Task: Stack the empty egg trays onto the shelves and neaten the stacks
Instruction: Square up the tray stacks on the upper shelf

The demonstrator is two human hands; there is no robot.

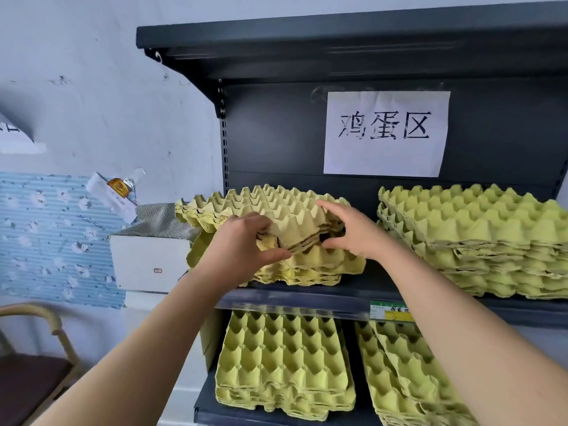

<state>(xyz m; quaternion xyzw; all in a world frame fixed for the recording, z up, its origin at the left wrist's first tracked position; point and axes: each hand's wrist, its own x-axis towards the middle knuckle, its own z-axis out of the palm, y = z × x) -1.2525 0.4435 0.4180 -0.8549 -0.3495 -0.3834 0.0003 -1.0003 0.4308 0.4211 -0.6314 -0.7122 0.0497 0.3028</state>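
A bundle of yellow-green egg trays [276, 207] lies tilted on top of a lower stack [310, 272] at the left of the middle shelf [307, 298]. My left hand [242, 241] grips the bundle's near edge from the left, thumb under it. My right hand [350, 232] holds the same edge from the right, fingers over the top tray and thumb beneath. A taller tray stack [479, 238] stands at the right of this shelf. Two more stacks, left [282, 361] and right [402, 373], sit on the shelf below.
A dark upper shelf [338, 41] overhangs the trays. A white paper sign [385, 133] hangs on the back panel. Left of the unit stand a white box [147, 262] with a grey cloth on it, a patterned wall sheet and a wooden chair [33, 364].
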